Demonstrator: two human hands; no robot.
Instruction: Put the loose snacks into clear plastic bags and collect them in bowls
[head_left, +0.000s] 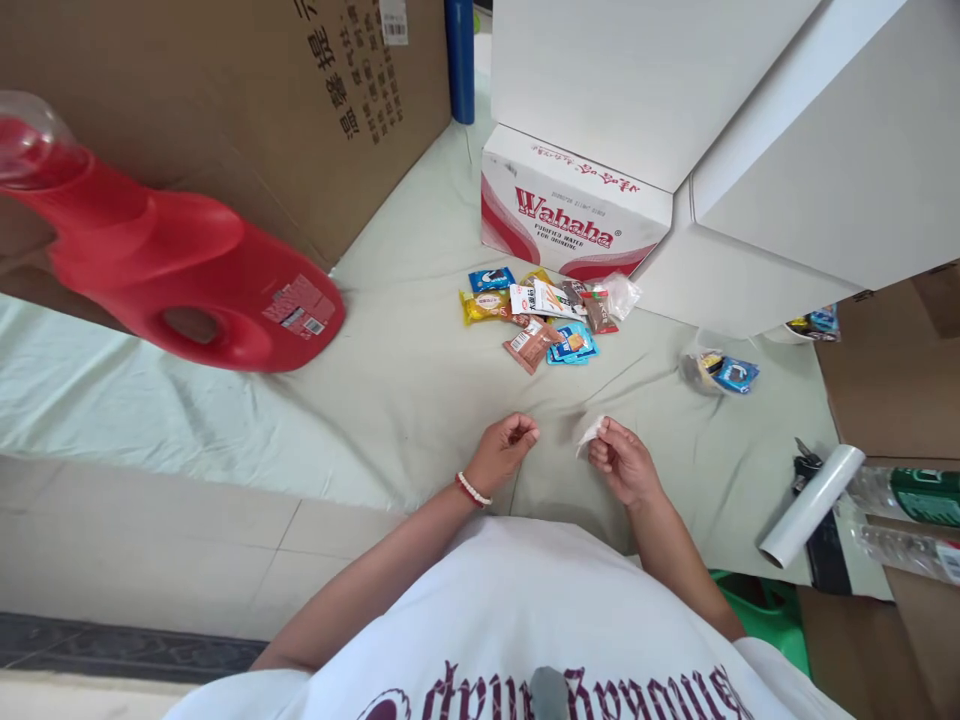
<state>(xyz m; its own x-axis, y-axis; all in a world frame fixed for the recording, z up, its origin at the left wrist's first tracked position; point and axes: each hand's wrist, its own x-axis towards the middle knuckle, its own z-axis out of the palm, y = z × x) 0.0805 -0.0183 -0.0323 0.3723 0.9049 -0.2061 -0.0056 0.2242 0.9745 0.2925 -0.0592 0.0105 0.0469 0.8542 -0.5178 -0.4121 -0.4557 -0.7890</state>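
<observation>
My right hand (626, 462) pinches a small piece of thin whitish plastic (589, 432) between thumb and fingers, just above the cloth. To its left, my left hand (504, 448) is closed with fingers curled and nothing visible in it; a beaded bracelet circles that wrist. Beyond both hands lies a pile of wrapped snacks (551, 300) in blue, yellow, white and brown packets. A crumpled clear plastic bag (621, 297) touches the pile's right side. Further right, a clear bag or tub (701, 368) holds several packets, including a blue packet (736, 375).
A Wahaha carton (574, 205) and large white boxes (637, 80) stand behind the snacks. At left are a big red jug (195, 270) and a cardboard box (225, 100). A white roll (814, 507) and plastic bottles (911, 492) lie right, above a green stool (765, 610).
</observation>
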